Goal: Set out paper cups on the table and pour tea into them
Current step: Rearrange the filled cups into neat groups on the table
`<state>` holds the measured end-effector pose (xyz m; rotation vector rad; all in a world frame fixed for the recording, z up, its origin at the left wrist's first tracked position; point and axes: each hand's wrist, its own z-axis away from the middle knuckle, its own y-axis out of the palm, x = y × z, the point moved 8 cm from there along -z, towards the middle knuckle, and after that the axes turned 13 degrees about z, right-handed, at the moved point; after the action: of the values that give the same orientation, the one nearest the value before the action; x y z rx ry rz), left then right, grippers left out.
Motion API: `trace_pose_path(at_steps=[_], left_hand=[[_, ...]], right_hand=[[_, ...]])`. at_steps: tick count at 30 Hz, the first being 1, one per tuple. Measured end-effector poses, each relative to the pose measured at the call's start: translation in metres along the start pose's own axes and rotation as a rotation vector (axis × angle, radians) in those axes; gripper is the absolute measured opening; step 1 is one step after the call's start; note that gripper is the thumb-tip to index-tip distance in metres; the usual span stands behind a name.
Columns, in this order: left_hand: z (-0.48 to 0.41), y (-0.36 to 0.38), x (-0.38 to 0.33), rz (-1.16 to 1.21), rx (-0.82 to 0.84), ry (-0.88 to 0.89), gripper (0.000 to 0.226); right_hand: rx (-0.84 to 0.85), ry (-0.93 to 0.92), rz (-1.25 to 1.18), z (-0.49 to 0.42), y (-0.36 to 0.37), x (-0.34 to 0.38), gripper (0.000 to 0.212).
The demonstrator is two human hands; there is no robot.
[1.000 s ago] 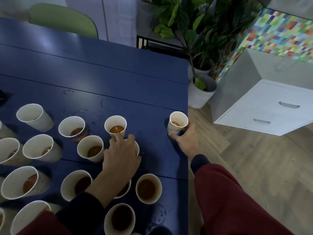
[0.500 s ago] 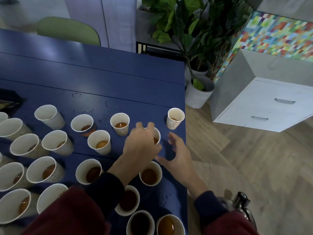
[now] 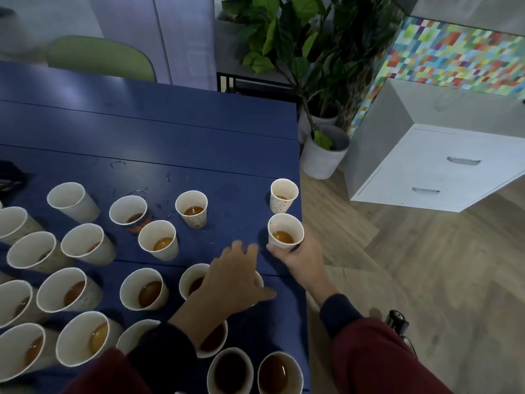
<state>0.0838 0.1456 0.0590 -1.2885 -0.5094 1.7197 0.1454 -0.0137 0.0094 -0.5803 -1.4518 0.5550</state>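
Several white paper cups stand on the blue table [image 3: 170,132], most with brown tea in them. My right hand [image 3: 304,260] grips one tea cup [image 3: 285,231] from the near side, close to the table's right edge. Just behind it stands another tea cup [image 3: 284,194]. My left hand [image 3: 230,282] is spread low over two cups in the middle row, one of them [image 3: 193,280] half hidden, with its fingers fairly straight and thumb pointing right. An empty cup [image 3: 71,199] sits at the far left of the group.
A tea spill [image 3: 139,226] and some drops wet the table among the back cups. Right of the table are a potted plant [image 3: 324,155] and a white drawer cabinet [image 3: 440,166]. A green chair [image 3: 99,58] stands behind. A dark object [image 3: 397,321] lies on the floor.
My left hand carried a tea cup rightward and my right hand took it, setting it near the table's right edge. My left hand has drawn back over the middle cups.
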Motion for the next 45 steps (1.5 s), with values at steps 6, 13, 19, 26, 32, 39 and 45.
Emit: trace_pose_path(at_steps=[6,13,19,26,32,39,45], left_hand=[[0.006,0.025,0.01,-0.211,0.081,0.018,0.084],[0.002,0.03,0.013,-0.165,0.089,0.077,0.072],[0.002,0.026,0.01,-0.112,0.041,0.107,0.064],[0.002,0.011,0.003,-0.034,-0.043,0.125,0.073],[0.004,-0.007,0.002,0.03,-0.121,0.119,0.074],[0.007,-0.031,0.001,0.07,-0.211,0.061,0.075],[0.014,-0.033,-0.021,0.053,-0.24,0.065,0.069]], right_hand=[[-0.018,0.063,-0.029,-0.031,0.016,-0.011,0.058],[0.029,0.079,-0.043,-0.039,0.032,-0.02,0.065],[0.064,0.058,-0.026,-0.036,0.033,-0.022,0.066],[0.092,0.069,-0.042,-0.034,0.026,-0.026,0.058],[0.124,0.179,-0.007,-0.029,0.029,-0.037,0.075],[0.09,0.136,0.07,0.038,0.01,-0.01,0.055],[0.228,-0.123,0.098,0.081,0.015,0.051,0.073]])
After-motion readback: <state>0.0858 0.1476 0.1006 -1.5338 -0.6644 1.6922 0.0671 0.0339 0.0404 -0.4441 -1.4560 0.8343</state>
